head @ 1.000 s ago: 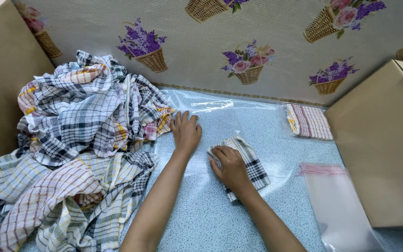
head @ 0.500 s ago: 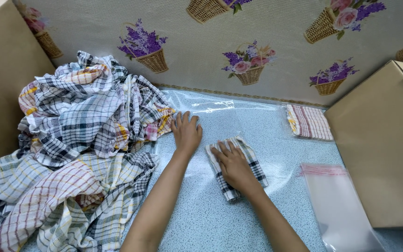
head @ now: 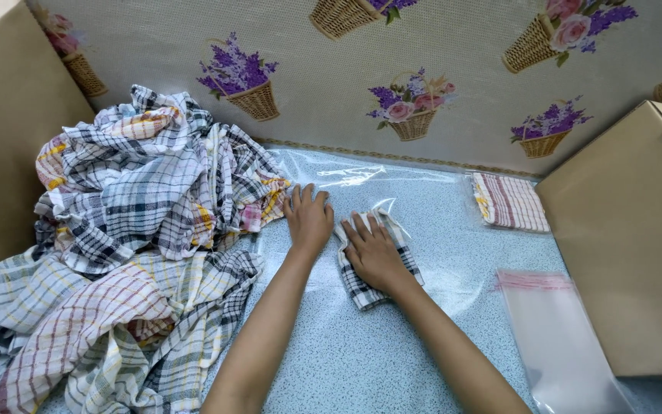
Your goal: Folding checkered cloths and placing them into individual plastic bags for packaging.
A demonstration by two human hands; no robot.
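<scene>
**Asker:** What has changed since the earlier frames?

**Describer:** Both hands have barely shifted. The right hand (head: 373,253) now lies a little further over the folded black-and-white checked cloth (head: 377,261), which looks pressed narrower than a second ago. The left hand (head: 308,218) stays flat in the same spot.

**Asker:** How are the hands held?

**Describer:** Both are open, palms down, fingers spread. The right hand presses on the folded cloth without gripping it. The left hand rests on a clear plastic bag (head: 362,180) spread over the speckled blue table (head: 362,360); it grips nothing.

**Asker:** Where does the cloth lie relative to the hands?

**Describer:** Directly under the right palm, with its edges showing past the fingertips and beside the wrist. Its long axis runs roughly along the right forearm, away from the person and tilted slightly left. The left hand is just beside the cloth's far left corner, perhaps touching it. The right hand is the nearer, being on top of it.

**Asker:** What surrounds them?

**Describer:** Left of the left hand sits a large heap of checked cloths (head: 132,230). Well right of the right hand lies a bagged red-striped cloth (head: 509,201), and nearer the person an empty clear bag with a red strip (head: 557,337). Beyond that stands a brown cardboard box (head: 630,238).
</scene>
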